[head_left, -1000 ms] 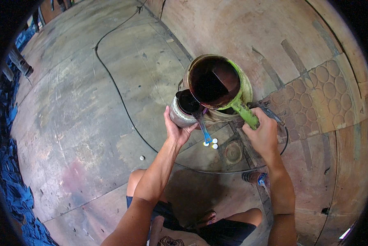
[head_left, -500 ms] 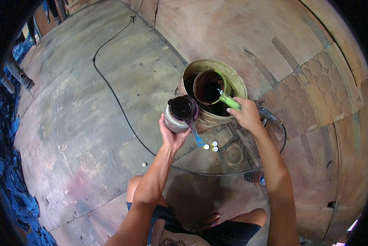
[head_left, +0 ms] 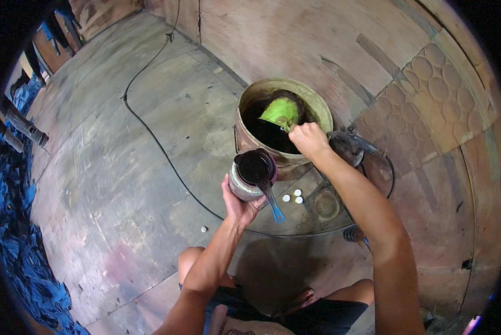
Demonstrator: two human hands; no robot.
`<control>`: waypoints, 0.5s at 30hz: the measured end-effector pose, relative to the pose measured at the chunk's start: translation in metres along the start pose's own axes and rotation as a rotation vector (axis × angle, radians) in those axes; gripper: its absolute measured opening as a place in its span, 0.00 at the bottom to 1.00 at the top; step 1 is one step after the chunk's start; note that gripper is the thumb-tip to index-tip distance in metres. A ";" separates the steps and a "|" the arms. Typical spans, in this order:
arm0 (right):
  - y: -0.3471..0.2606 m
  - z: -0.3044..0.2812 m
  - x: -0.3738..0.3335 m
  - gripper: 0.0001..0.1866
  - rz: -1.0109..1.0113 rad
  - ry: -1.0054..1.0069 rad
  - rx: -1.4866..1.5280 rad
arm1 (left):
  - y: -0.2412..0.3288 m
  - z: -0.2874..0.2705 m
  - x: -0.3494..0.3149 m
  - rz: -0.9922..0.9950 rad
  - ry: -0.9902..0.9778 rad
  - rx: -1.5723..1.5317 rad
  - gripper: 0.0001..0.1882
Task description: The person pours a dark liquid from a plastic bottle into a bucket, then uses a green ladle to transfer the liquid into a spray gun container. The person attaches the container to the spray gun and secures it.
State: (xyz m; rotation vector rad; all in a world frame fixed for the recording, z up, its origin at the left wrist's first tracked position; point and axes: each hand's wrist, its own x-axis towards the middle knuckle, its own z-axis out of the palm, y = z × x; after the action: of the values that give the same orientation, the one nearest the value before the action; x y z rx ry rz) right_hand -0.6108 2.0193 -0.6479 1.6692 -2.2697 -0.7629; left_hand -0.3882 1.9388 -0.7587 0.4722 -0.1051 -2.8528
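Observation:
Wrapped round a whitish jar (head_left: 241, 188), my left hand (head_left: 242, 208) holds it upright in front of the bucket. A small scoop-like piece with a blue handle (head_left: 277, 210) rests in the jar's mouth, dark and wet; whether it is a ladle or a strainer I cannot tell. With closed fingers my right hand (head_left: 309, 139) grips the handle of a green dipper (head_left: 282, 111). The dipper is tipped over inside the large bucket (head_left: 321, 106), its green underside showing and its opening hidden. Dark liquid (head_left: 267, 131) lies in the bucket.
Three small white caps (head_left: 298, 193) lie on the floor right of the jar, another cap (head_left: 204, 229) to the left. A black cable (head_left: 157, 134) winds across the floor. A dark tool (head_left: 351, 146) stands beside the bucket. Blue material (head_left: 27, 268) is heaped along the left edge.
The green dipper has turned over, from its dark inside facing up to its green underside showing. My right hand has moved left over the bucket's rim. The jar remains in my left hand.

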 end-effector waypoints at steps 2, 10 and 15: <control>-0.002 -0.003 -0.006 0.09 0.050 -0.039 0.002 | -0.007 -0.001 -0.001 -0.029 -0.039 -0.017 0.37; 0.006 -0.001 -0.040 0.19 0.434 0.146 0.572 | -0.036 0.001 -0.006 -0.132 -0.095 -0.029 0.36; 0.016 -0.007 -0.066 0.16 0.699 0.226 1.445 | -0.055 0.010 -0.007 -0.206 -0.156 -0.029 0.37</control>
State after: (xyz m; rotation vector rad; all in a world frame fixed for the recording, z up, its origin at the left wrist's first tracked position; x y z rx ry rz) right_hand -0.5992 2.0826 -0.6251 0.8521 -2.9773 1.4157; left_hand -0.3976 1.9944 -0.7535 0.2672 -0.0444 -3.0865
